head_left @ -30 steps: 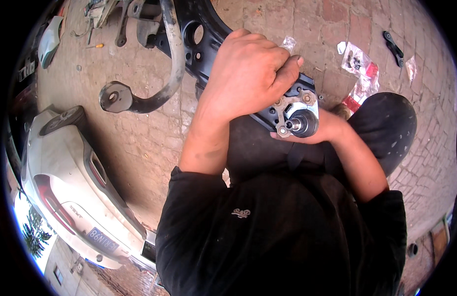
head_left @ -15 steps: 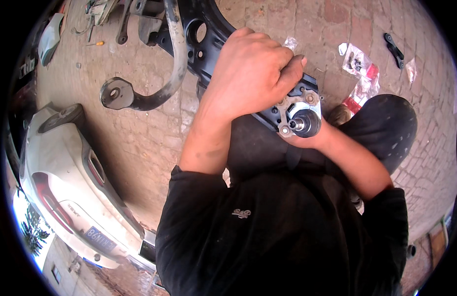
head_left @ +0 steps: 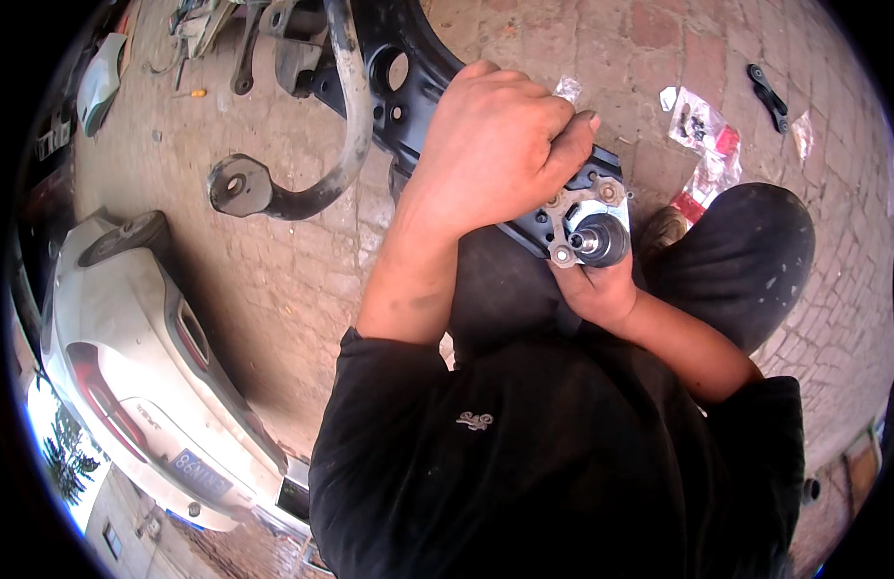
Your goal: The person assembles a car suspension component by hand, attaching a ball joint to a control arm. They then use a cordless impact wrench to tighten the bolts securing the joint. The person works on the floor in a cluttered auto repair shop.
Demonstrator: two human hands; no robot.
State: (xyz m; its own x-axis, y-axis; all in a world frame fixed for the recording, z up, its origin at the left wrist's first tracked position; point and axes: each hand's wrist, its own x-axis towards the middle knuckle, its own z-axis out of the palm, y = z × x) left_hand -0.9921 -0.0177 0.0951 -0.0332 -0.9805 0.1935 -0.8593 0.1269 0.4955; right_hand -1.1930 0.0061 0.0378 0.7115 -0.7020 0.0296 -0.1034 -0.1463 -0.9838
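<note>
A black car control arm (head_left: 403, 72) slants down from the top edge, its near end above my lap. My left hand (head_left: 490, 150) is closed over it from above, thumb lying along the top. On the near end sits a ball joint (head_left: 601, 239) with a dark boot and a silver stud, on a bracket with bolt heads (head_left: 610, 191). My right hand (head_left: 604, 292) comes up beneath this end, against the underside by the ball joint. Its fingers are hidden by the control arm, so their grip does not show.
A worn bent metal bar (head_left: 355, 106) with a flat holed end (head_left: 242, 185) crosses left of the control arm. Torn plastic packaging (head_left: 717, 169) and a small black link (head_left: 767, 96) lie on the brick ground to the right. A white car (head_left: 143, 357) stands at left.
My right hand has shifted slightly left and down under the ball joint end, showing more of its back. My left hand keeps its grip; the control arm has hardly moved.
</note>
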